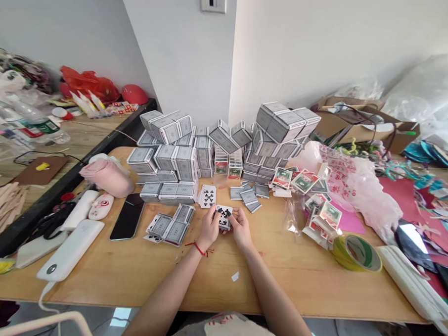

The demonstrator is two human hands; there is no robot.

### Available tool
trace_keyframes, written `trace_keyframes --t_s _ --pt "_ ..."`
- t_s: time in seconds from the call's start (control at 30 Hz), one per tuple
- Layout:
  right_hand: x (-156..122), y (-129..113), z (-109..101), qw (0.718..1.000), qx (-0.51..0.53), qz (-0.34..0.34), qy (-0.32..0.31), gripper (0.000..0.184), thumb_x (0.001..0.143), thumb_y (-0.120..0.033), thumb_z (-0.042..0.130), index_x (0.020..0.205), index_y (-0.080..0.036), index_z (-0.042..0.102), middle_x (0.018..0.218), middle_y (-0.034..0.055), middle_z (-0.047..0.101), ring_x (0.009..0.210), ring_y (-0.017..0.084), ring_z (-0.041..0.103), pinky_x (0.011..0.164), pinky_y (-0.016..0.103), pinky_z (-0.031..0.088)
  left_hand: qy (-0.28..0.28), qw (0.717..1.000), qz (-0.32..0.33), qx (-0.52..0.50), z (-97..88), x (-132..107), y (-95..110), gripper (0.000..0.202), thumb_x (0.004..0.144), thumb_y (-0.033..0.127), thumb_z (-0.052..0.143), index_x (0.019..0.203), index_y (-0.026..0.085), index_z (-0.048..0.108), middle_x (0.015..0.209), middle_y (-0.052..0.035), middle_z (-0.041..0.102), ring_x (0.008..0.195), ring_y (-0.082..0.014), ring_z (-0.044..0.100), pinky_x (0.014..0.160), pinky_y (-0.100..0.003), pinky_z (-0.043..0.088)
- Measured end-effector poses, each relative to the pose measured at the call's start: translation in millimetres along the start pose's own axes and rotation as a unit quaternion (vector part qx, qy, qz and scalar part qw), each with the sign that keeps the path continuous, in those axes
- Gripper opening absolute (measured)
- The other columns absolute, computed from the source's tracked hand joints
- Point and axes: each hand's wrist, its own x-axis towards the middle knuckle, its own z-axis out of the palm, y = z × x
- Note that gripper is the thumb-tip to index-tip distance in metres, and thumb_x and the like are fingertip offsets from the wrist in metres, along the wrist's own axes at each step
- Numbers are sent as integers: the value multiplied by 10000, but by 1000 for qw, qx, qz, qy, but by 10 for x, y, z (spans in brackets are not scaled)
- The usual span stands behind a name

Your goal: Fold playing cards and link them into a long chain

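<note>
Both my hands grip a small stack of playing cards (pixel 225 216), face up, with a black club card on top. My left hand (pixel 209 228), a red cord on its wrist, pinches the left edge. The right edge is in the fingers of my right hand (pixel 241 230). Just beyond lies a face-up club card (pixel 208 196) on the table. Grey-backed cards (pixel 248 195) are scattered to the right of it. Left of my hands are folded card pieces (pixel 172 224) with grey patterned backs. Behind stand stacked grey card blocks (pixel 174 161).
A black phone (pixel 127 218), a white power bank (pixel 70 250) and a rolled pink cloth (pixel 108 177) lie to the left. On the right are opened card boxes (pixel 324 219), yellow tape (pixel 357 253) and crumpled plastic bags (pixel 371 189). A paper scrap (pixel 235 276) lies near the front edge.
</note>
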Motion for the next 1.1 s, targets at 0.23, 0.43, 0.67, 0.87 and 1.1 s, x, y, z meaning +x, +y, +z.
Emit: trace_keyframes --t_s 0.23,0.43,0.67,0.87,1.1 --pt "-65 5 44 999 26 28 -18 232 757 -377 503 873 -240 356 535 -77 537 356 104 501 303 186 367 17 1000 -22 -4 14 -34 -19 150 788 199 320 697 182 437 526 38 419 455 -94 404 439 -198 313" --pt "-53 57 34 999 15 35 -24 209 767 -383 437 886 -245 335 518 -66 543 421 146 551 306 216 395 45 998 -41 0 38 -20 -2 180 758 192 350 584 185 396 466 41 396 414 -90 398 400 -196 299" --pt "-10 91 39 999 -23 27 -25 250 758 -370 424 954 -232 350 557 -49 567 441 142 554 321 212 391 34 995 -60 -70 25 -14 53 208 770 199 344 869 168 524 583 19 519 427 -88 454 391 -192 364" --pt "-4 110 22 999 -10 26 -26 220 759 -346 434 934 -236 359 564 -56 564 431 132 548 330 207 390 22 993 -59 -97 13 -29 77 154 783 223 361 832 173 498 541 38 481 377 -81 435 342 -186 349" --pt "-17 91 8 999 16 30 -36 176 748 -285 454 899 -227 384 481 -77 526 387 134 535 331 217 413 12 992 -52 -115 2 -25 29 141 757 216 376 782 178 509 540 46 472 347 -71 415 328 -188 328"
